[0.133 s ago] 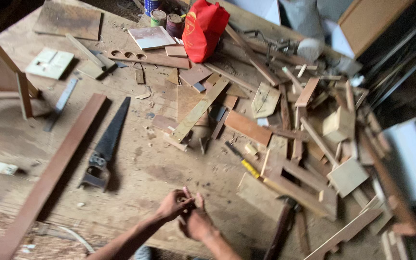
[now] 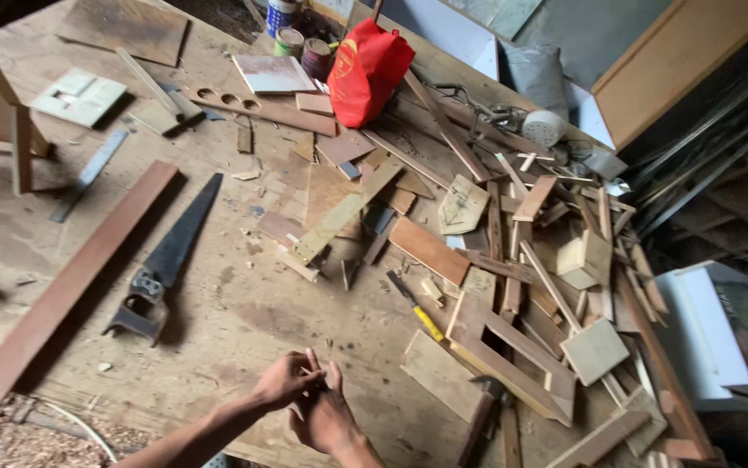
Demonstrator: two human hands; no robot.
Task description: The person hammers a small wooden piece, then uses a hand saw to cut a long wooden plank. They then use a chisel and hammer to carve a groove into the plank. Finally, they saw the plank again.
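Your left hand (image 2: 285, 380) and right hand (image 2: 326, 418) meet at the near edge of the bench (image 2: 244, 312), fingertips touching each other. The left hand's fingers are curled and pinched together against the right hand's raised fingers; whether anything small sits between them cannot be told from this view. Neither hand touches a tool.

Nearest tool: a handsaw (image 2: 166, 260) lies flat on the bench to the left of your hands, handle toward you, blade pointing away. A long reddish plank (image 2: 62, 299) runs diagonally just beside it, on its left. To the right of your hands lies a yellow-handled screwdriver (image 2: 417, 310), next to an open wooden frame (image 2: 512, 351) at the edge of a heap of wood offcuts (image 2: 556, 234). A red bag (image 2: 367, 71) stands at the far side of the bench, with paint tins (image 2: 291, 35) just beside it.
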